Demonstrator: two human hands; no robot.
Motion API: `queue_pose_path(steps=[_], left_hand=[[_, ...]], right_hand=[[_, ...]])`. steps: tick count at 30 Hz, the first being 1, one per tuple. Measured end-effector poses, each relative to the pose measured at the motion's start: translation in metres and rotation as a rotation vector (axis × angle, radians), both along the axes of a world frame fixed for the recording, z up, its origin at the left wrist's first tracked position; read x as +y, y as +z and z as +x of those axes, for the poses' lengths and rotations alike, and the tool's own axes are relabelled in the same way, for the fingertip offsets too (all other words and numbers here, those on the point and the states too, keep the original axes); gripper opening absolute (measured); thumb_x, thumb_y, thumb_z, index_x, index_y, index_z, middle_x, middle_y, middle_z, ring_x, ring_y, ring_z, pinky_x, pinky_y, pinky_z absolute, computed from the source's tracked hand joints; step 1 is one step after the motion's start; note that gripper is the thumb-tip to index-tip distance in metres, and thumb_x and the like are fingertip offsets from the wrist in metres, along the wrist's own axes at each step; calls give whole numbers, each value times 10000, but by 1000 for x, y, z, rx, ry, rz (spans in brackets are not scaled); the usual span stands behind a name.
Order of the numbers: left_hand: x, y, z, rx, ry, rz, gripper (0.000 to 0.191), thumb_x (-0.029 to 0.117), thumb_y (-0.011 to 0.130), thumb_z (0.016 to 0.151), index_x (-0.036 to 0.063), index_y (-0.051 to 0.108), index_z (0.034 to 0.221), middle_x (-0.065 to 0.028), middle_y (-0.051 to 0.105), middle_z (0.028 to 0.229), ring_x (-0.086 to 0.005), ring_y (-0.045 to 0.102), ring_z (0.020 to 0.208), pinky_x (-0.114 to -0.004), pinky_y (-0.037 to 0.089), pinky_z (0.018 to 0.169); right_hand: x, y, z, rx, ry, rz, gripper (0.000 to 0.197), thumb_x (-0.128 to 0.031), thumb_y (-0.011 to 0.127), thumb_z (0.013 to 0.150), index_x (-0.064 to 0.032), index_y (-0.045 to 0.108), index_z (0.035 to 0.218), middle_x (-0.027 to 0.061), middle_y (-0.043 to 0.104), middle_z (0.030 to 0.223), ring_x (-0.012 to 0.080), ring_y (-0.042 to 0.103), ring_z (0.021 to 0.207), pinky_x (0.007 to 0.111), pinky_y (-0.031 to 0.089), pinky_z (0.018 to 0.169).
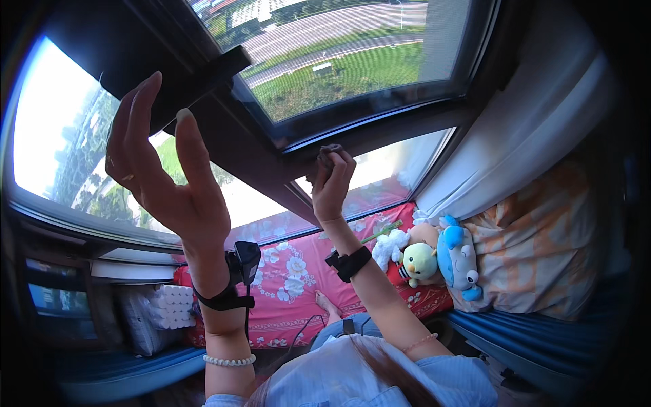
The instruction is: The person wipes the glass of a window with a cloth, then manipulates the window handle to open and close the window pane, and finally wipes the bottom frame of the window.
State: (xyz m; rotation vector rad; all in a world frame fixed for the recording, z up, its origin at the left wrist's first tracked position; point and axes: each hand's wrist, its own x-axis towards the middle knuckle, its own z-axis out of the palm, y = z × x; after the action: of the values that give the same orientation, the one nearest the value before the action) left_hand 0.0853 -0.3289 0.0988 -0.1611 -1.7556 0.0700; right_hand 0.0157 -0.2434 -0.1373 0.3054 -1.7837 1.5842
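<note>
My left hand (157, 168) is raised in front of the dark window frame, its thumb and fingers apart with nothing between them. Just beyond its fingertips a black window handle (221, 68) juts out; whether they touch I cannot tell. My right hand (333, 185) pinches a small dark crumpled cloth (329, 149), mostly hidden by the fingers. That hand is at the dark rail (371, 135) under the upper window pane (351, 66). Grass and a road show through this pane.
Below lies a red flowered cover (285, 305) with my bare foot on it. Several plush toys (419, 262) and a patterned pillow (529, 249) are at right, beside a pale curtain (513, 147). Packed white rolls (173, 308) stand at left. A cable hangs from my left wrist device (246, 262).
</note>
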Motion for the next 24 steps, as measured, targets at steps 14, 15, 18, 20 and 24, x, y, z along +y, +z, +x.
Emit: queue_pose_path(steps=[14,15,18,20,24], left_hand=[[-18,-9,-35,12,211,-65,183,297,536,947,122,589,958,-70,590,870,-199,489,870,-352,403,735],[-16,-9,-36,8,199,-66,183,297,536,947,122,589,958,-70,590,870,-199,489,870,-352,403,735],[-20,-8,-34,32,258,-119,190,288,533,948,121,601,1008,-93,606,945,-225,504,902,-332,463,682],[-26,-8,-31,33,272,-116,189,283,530,949,122,602,1018,-96,605,954,-227,508,908,-330,474,684],[-30,-8,-32,15,312,-233,160,187,554,938,122,599,1077,-113,600,1009,-234,536,916,-315,506,681]], right_hand=[[163,-30,-136,-138,-624,-40,224,-159,511,956,-11,478,1121,196,487,1057,344,549,929,395,499,771],[157,-27,-133,-82,-653,-24,220,-143,502,958,-9,477,1132,203,489,1061,350,546,928,402,500,756],[109,-21,-107,-53,-515,-114,212,-111,490,957,-2,477,1139,206,502,1045,358,518,963,411,467,769],[65,-13,-70,-86,-376,-84,209,-95,490,959,19,481,1134,207,501,1028,351,506,977,392,428,828],[0,-9,-19,-66,-127,-116,199,-32,532,921,-35,490,1115,175,453,1087,344,502,976,374,435,818]])
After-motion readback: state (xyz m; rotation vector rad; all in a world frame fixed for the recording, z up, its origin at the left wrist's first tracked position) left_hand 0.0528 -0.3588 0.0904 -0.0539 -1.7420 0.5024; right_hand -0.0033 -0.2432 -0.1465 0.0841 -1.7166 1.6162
